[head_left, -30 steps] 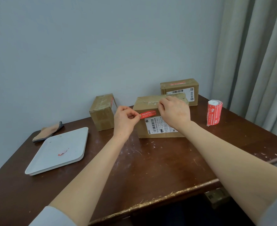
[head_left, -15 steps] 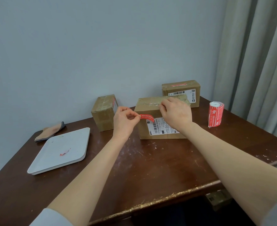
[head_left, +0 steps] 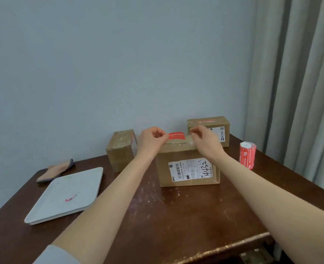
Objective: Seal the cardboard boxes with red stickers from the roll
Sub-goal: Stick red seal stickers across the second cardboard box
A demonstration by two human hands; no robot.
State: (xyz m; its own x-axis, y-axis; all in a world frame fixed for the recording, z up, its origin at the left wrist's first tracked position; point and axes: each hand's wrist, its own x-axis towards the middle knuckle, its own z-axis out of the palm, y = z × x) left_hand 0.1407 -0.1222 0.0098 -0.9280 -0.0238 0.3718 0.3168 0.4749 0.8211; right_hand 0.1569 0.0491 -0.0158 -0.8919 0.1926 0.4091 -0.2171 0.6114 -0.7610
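A red sticker (head_left: 177,135) is stretched between my two hands just above the top of the middle cardboard box (head_left: 187,172), which carries a white shipping label on its front. My left hand (head_left: 153,139) pinches the sticker's left end and my right hand (head_left: 203,139) pinches its right end. A second box (head_left: 121,149) stands at the back left. A third box (head_left: 209,128) at the back right has a red sticker on its top. The red sticker roll (head_left: 247,155) stands upright at the right.
A white tray (head_left: 66,195) with a small red scrap lies on the left of the brown table (head_left: 176,216). A tan cloth pad (head_left: 55,171) sits behind it. A wall is behind, grey curtains (head_left: 300,92) at the right.
Both hands rose from the box's front face to above its top, carrying the red sticker. My right hand left the box and took the sticker's right end.
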